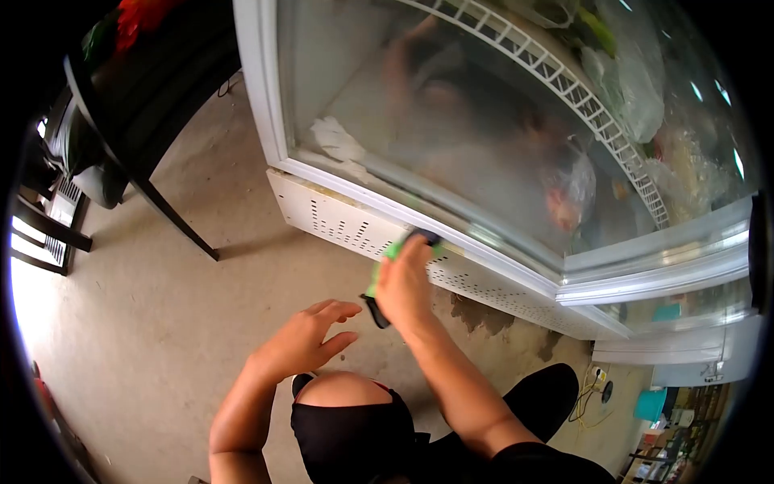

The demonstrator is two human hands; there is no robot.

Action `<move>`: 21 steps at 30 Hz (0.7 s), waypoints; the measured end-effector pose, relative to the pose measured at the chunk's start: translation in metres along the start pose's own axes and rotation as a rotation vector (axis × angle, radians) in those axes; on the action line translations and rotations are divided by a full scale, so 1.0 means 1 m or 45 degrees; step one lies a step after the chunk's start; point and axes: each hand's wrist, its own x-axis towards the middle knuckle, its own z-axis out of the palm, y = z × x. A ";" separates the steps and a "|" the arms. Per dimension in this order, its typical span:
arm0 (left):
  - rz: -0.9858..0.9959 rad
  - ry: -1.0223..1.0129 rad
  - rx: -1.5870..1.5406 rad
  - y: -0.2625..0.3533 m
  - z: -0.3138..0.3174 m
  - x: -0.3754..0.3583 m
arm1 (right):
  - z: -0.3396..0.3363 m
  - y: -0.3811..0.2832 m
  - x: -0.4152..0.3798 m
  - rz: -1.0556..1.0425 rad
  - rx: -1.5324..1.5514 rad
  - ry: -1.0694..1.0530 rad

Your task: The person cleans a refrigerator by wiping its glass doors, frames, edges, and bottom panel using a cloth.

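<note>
My right hand [405, 282] is wrapped round a green and black object [378, 289], whose dark upper end is at the lower white frame of a glass-fronted cooler [347, 184]. Just below that frame runs a white perforated panel [322, 219]. My left hand [310, 337] hovers to the left over the concrete floor, fingers apart and holding nothing. Behind the hazy glass, a white crumpled item [337, 139] and a plastic bag with reddish contents [571, 198] are visible.
A white wire shelf [564, 77] curves inside the cooler, with bagged goods above it. At the left stands a black table or chair with a thin leg [173, 214]. A teal container [650, 405] and cables [592, 395] are at the lower right.
</note>
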 end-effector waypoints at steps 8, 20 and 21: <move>-0.194 0.174 -0.073 -0.006 0.000 -0.030 | 0.029 -0.034 0.022 -0.265 0.097 -0.204; -0.002 0.125 -0.166 0.006 0.039 0.015 | -0.084 0.119 -0.033 -0.239 0.022 -0.011; 0.036 0.123 -0.198 0.008 0.040 0.018 | -0.078 0.103 -0.027 -0.198 0.132 -0.067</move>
